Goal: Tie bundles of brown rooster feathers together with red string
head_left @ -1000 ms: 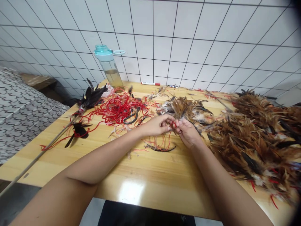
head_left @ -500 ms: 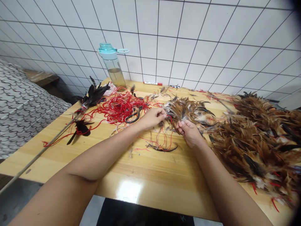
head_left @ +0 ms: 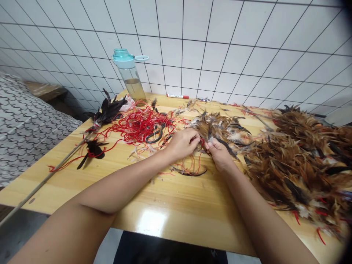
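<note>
Two bare hands meet fingertip to fingertip over the glossy yellow wooden table (head_left: 170, 216). The left hand (head_left: 183, 143) and the right hand (head_left: 220, 156) both pinch a small bunch of brown feathers (head_left: 206, 135), with red thread showing where the fingers close on it, just above the tabletop. The bunch is rust-brown, soft and wispy with darker tips. Behind it, a loose heap of brown and black feathers (head_left: 297, 161) spreads to the right. Thin red thread loops (head_left: 189, 167) lie beneath the hands. To the left lie a tangled mass of red cord (head_left: 137, 124), black-handled scissors (head_left: 155, 136) and a thin stick tipped with black feathers (head_left: 106, 112).
</note>
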Motion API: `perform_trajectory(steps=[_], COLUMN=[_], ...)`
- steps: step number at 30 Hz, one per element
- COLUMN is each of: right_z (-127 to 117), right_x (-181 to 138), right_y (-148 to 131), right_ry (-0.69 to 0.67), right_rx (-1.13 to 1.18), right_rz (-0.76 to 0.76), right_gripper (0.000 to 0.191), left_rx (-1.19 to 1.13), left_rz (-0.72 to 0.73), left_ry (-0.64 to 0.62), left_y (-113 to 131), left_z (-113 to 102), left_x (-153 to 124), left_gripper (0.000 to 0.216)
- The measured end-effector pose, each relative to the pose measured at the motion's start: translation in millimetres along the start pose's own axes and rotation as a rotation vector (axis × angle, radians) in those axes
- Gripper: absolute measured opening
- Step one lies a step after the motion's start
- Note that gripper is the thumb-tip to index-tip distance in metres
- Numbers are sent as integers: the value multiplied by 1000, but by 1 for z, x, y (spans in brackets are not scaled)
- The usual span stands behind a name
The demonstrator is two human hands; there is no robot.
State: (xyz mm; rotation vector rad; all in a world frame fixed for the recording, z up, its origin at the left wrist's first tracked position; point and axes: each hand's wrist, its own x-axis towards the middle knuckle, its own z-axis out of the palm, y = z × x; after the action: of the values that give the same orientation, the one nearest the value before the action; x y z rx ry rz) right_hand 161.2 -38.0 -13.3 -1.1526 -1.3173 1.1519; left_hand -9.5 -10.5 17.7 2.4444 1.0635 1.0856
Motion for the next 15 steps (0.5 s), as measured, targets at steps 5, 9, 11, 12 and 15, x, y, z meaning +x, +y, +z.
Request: perform_trajectory(steps=[5,9,11,12,15], right_z=[4,4,3,3,2], right_x=[-3,-3,-2,-2,-1], right_y=[-4,-5,-5,-5,-4], right_ry=[-70,-67,-60,-60,-55], right_rx=[75,100,143,169,219], right_rz=[79,102,120,130,141], right_gripper=[31,34,35,35,32], left_rx=[-31,-22,4,28,136], left_rz=[7,5,26,41,78], left_ry=[9,34,28,27,34], left_y=[6,5,2,1,-4], left_z=[2,2,1,1,-2], left_x=[-2,-2,-2,-2,-2], left_gripper=[15,13,14,14,15])
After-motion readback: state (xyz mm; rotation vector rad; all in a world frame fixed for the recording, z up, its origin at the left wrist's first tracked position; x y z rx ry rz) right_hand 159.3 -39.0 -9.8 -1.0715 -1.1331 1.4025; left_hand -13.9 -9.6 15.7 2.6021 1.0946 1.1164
